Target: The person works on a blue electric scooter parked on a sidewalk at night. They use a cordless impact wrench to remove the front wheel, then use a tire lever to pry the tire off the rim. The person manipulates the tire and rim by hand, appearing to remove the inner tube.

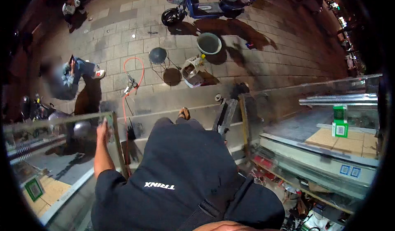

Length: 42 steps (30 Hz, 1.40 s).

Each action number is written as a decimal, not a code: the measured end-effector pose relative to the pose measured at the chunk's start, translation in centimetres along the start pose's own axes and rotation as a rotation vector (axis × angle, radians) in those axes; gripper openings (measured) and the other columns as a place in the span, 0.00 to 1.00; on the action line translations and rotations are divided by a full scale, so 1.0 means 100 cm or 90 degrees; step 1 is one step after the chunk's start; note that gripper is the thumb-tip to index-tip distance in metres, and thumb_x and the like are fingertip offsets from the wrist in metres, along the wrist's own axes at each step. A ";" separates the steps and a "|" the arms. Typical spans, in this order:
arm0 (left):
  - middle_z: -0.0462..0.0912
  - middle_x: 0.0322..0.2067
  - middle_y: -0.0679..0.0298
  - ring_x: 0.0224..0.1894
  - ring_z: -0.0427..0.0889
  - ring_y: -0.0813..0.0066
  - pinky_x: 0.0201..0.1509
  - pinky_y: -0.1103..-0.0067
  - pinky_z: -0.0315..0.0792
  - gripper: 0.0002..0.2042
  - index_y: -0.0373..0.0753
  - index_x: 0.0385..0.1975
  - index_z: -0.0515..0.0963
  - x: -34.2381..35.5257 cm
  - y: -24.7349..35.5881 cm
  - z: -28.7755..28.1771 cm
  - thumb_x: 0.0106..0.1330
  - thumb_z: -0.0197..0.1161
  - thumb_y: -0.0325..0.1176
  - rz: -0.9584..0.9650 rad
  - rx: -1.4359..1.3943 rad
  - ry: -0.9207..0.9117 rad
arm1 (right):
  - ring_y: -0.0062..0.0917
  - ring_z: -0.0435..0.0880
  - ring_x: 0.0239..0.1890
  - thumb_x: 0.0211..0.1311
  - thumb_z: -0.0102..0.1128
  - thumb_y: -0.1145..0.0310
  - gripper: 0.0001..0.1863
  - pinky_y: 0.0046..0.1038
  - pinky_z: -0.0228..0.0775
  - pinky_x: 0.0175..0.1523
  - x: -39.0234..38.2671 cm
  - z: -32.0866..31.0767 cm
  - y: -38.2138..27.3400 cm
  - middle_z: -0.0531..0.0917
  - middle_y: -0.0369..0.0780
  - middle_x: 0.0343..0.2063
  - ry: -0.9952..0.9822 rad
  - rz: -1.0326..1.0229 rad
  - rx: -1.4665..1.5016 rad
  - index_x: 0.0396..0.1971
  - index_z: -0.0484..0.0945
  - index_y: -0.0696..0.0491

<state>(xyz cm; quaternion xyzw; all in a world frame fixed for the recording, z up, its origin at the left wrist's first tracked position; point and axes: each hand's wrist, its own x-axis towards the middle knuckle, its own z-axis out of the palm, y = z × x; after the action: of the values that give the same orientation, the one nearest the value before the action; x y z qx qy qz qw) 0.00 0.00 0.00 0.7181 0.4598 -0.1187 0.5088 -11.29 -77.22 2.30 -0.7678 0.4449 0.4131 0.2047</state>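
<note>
My left arm reaches forward along the left glass display case (61,118). At the end of it, my left hand (103,131) lies by the case's front corner, its fingers stretched toward the frame, with nothing visible in them. My right sleeve (261,204) bends back toward the lower edge, where a strip of bare skin shows; the right hand itself is out of the picture. A foot in an open brown shoe (184,114) shows on the step ahead of my dark shirt. An orange hose (142,72) with a dark fitting (131,83) runs down past the left case.
A right-hand glass case (288,138) holds cards and metal tubes. A dark metal stand (225,114) is beside it. On the paving are a round stool (158,55), a pale container (192,70), a basin (209,44) and a blue scooter (205,7). A person (72,72) sits at left.
</note>
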 end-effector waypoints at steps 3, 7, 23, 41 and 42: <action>0.78 0.25 0.63 0.19 0.76 0.64 0.22 0.65 0.71 0.30 0.37 0.48 0.81 -0.014 -0.001 -0.009 0.65 0.67 0.62 -0.241 0.031 0.043 | 0.56 0.68 0.70 0.52 0.67 0.34 0.63 0.51 0.62 0.72 0.032 -0.011 -0.051 0.66 0.60 0.69 0.000 -0.006 -0.012 0.77 0.42 0.52; 0.81 0.30 0.61 0.21 0.79 0.66 0.22 0.66 0.70 0.31 0.37 0.51 0.80 0.026 0.029 -0.004 0.65 0.67 0.62 -0.136 0.095 0.039 | 0.57 0.68 0.70 0.51 0.72 0.38 0.65 0.50 0.63 0.72 0.063 -0.021 -0.159 0.67 0.61 0.69 0.000 -0.038 -0.015 0.77 0.40 0.53; 0.78 0.22 0.66 0.17 0.76 0.72 0.18 0.73 0.67 0.29 0.37 0.48 0.82 0.325 0.095 0.060 0.68 0.64 0.62 -0.053 0.170 0.091 | 0.52 0.67 0.72 0.56 0.70 0.45 0.61 0.48 0.63 0.72 0.254 0.020 -0.410 0.69 0.57 0.69 0.009 -0.065 -0.132 0.78 0.40 0.53; 0.86 0.36 0.61 0.32 0.81 0.76 0.32 0.77 0.75 0.24 0.32 0.52 0.81 0.602 0.312 0.230 0.71 0.67 0.50 0.046 0.149 0.046 | 0.51 0.64 0.74 0.55 0.71 0.43 0.61 0.49 0.60 0.75 0.461 -0.005 -0.790 0.63 0.56 0.73 -0.004 -0.093 -0.185 0.79 0.42 0.50; 0.85 0.35 0.62 0.31 0.81 0.76 0.32 0.77 0.74 0.24 0.32 0.51 0.81 0.606 0.348 0.234 0.72 0.67 0.50 0.062 0.180 0.040 | 0.51 0.64 0.74 0.51 0.74 0.44 0.64 0.48 0.59 0.75 0.453 -0.014 -0.818 0.63 0.56 0.73 -0.022 -0.078 -0.194 0.80 0.41 0.50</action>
<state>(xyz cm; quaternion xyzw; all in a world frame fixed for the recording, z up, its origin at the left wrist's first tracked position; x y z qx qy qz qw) 67.44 11.01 -27.69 0.8072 0.4187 -0.1351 0.3935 70.96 -58.87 -38.22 -0.8083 0.3262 0.4757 0.1185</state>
